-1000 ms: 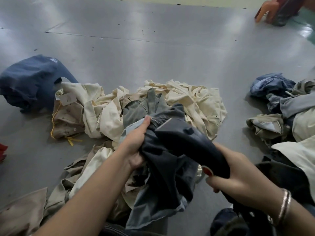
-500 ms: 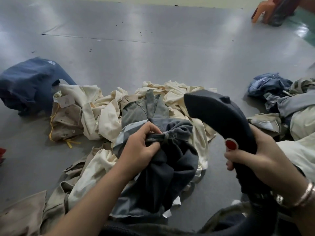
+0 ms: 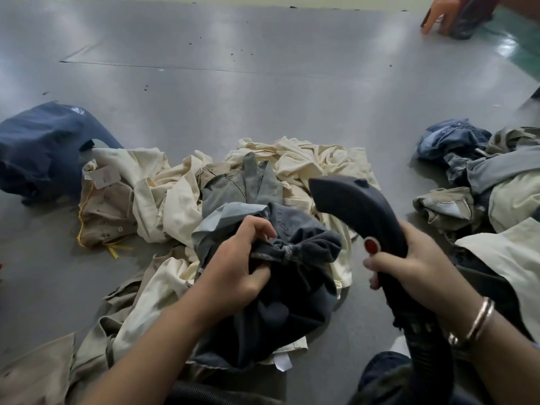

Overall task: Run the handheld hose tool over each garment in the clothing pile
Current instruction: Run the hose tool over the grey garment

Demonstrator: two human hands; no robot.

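A pile of cream and beige garments (image 3: 306, 162) lies on the grey floor in front of me. My left hand (image 3: 236, 267) grips a bunched dark grey garment (image 3: 295, 305) on the near side of that pile. My right hand (image 3: 409, 264) holds the black handheld hose tool (image 3: 356, 206) by its handle, just below its red button (image 3: 371, 245). The tool's head is raised to the right of the dark garment, apart from it. Its ribbed hose (image 3: 429, 355) runs down toward the bottom edge.
A dark blue garment (image 3: 38, 147) lies at the left. A second heap of blue, grey and cream clothes (image 3: 482, 182) sits at the right. An orange stool (image 3: 441, 13) stands at the far right. Bare floor (image 3: 233, 83) stretches beyond the pile.
The hose tool came out from under the dark garment and rose to the right of it. My left hand bunched the garment tighter and lowered it onto the pile.
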